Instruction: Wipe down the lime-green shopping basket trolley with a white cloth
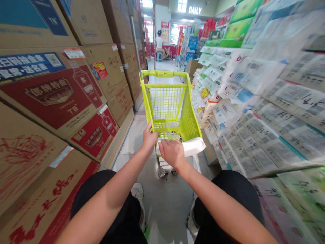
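A lime-green plastic shopping cart (169, 101) stands in a narrow shop aisle just ahead of me. My left hand (149, 138) grips the near left corner of its rim. My right hand (172, 152) is closed on the cart's handle, which is wrapped in white material (194, 146). The basket looks empty. Below my arms I see my dark trousers and my shoes on the grey floor.
Stacked cardboard cartons (58, 98) with red labels wall the left side. Shelves of packaged goods in pale wrappers (256, 101) line the right. The tiled aisle floor (162, 66) runs ahead to a person (159, 42) seated on a stool far off.
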`<action>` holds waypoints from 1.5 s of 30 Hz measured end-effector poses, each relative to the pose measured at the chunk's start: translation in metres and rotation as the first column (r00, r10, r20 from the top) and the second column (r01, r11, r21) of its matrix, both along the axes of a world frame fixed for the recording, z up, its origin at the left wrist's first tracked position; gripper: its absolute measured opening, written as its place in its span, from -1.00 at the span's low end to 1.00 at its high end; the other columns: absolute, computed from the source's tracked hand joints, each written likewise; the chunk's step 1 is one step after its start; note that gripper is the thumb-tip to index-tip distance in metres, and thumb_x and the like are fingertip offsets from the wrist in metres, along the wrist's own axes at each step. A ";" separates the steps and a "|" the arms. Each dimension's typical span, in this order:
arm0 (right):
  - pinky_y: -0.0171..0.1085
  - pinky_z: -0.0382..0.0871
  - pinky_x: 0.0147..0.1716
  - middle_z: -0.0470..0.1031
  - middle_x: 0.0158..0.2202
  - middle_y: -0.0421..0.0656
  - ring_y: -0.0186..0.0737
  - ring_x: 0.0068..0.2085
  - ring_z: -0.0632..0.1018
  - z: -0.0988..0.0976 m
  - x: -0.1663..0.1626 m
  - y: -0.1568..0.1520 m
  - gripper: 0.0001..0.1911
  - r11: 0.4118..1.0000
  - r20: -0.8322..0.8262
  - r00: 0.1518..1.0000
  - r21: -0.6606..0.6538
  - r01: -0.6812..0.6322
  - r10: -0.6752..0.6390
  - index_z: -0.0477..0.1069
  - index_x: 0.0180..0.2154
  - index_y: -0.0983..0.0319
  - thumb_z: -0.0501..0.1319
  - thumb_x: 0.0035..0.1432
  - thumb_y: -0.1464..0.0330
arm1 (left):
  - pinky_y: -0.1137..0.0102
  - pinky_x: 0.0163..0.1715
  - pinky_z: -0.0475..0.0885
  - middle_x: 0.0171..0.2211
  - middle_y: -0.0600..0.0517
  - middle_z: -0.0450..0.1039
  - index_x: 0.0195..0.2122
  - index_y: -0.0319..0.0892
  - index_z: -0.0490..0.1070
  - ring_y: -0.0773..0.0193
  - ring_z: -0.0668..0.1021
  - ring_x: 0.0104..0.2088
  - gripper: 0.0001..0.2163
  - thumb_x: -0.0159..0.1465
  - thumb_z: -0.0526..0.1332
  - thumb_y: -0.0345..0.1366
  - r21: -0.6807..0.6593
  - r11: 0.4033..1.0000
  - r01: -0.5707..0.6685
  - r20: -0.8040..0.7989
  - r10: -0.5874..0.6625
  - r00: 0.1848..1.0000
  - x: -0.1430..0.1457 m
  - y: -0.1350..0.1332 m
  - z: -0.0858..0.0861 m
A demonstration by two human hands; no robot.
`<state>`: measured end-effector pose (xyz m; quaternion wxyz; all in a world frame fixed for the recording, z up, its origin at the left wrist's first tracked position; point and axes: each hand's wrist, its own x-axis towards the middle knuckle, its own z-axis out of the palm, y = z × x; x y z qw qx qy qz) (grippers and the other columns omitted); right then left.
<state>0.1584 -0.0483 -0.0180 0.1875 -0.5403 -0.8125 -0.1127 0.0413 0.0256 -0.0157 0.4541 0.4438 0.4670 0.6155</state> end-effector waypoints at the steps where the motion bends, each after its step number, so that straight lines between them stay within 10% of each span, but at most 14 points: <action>1: -0.19 0.08 -0.24 0.65 -0.35 -0.11 -0.22 -0.30 0.57 0.001 0.004 0.002 -0.58 1.000 0.009 1.000 -0.010 0.007 -0.007 0.52 -0.27 0.20 -0.01 0.54 0.22 | 0.43 -0.24 0.50 -0.12 0.00 0.63 0.09 -0.20 0.56 0.18 0.59 -0.19 -0.32 -0.15 0.15 -0.49 -0.006 1.000 0.020 -0.010 -0.020 1.000 -0.004 0.004 0.000; 9: -0.17 0.03 -0.23 0.61 -0.41 -0.10 -0.20 -0.36 0.51 -0.004 0.059 0.010 -0.56 0.994 0.047 0.997 0.094 0.052 -0.057 0.50 -0.36 0.24 -0.01 0.52 0.30 | 0.40 -0.38 0.47 -0.19 -0.02 0.64 0.26 -0.19 0.46 0.16 0.60 -0.31 -0.17 -0.17 0.21 -0.46 -0.118 0.986 0.114 0.060 -0.108 0.992 -0.046 0.038 0.001; 19: -0.18 0.03 -0.27 0.62 -0.40 -0.15 -0.23 -0.32 0.54 0.001 0.014 -0.005 -0.59 0.998 -0.034 0.999 0.042 0.041 -0.040 0.51 -0.34 0.19 0.02 0.52 0.26 | 0.44 -0.29 0.49 -0.10 0.00 0.63 0.08 -0.20 0.56 0.21 0.59 -0.24 -0.32 -0.13 0.11 -0.48 -0.015 1.000 -0.006 0.069 0.007 0.998 0.011 -0.006 0.004; 28: -0.18 0.03 -0.28 0.62 -0.38 -0.11 -0.20 -0.34 0.52 -0.002 0.053 0.005 -0.58 0.998 0.055 0.998 0.059 0.003 -0.006 0.52 -0.33 0.23 0.01 0.52 0.26 | 0.50 -0.53 0.30 -0.27 0.04 0.64 0.15 -0.16 0.55 0.26 0.51 -0.41 -0.24 -0.20 0.23 -0.46 -0.132 0.989 0.072 0.070 -0.064 0.996 -0.041 0.031 0.003; 38: -0.18 0.01 -0.28 0.60 -0.42 -0.14 -0.23 -0.35 0.50 -0.007 0.035 -0.007 -0.56 0.992 -0.045 0.999 0.119 0.031 -0.026 0.49 -0.37 0.20 -0.01 0.53 0.28 | 0.41 -0.31 0.44 -0.16 -0.01 0.61 0.01 -0.20 0.58 0.20 0.56 -0.27 -0.41 -0.11 0.13 -0.42 -0.014 0.998 -0.067 0.071 0.068 0.995 0.024 -0.012 -0.002; 45: -0.18 0.02 -0.29 0.63 -0.39 -0.14 -0.23 -0.37 0.53 0.000 0.047 0.004 -0.56 0.998 0.004 0.999 0.048 0.040 -0.041 0.51 -0.34 0.20 0.00 0.53 0.26 | 0.45 -0.38 0.36 -0.24 0.04 0.61 0.02 -0.22 0.63 0.25 0.51 -0.34 -0.34 -0.18 0.16 -0.43 -0.061 0.998 -0.009 0.021 0.010 1.000 -0.015 0.017 0.000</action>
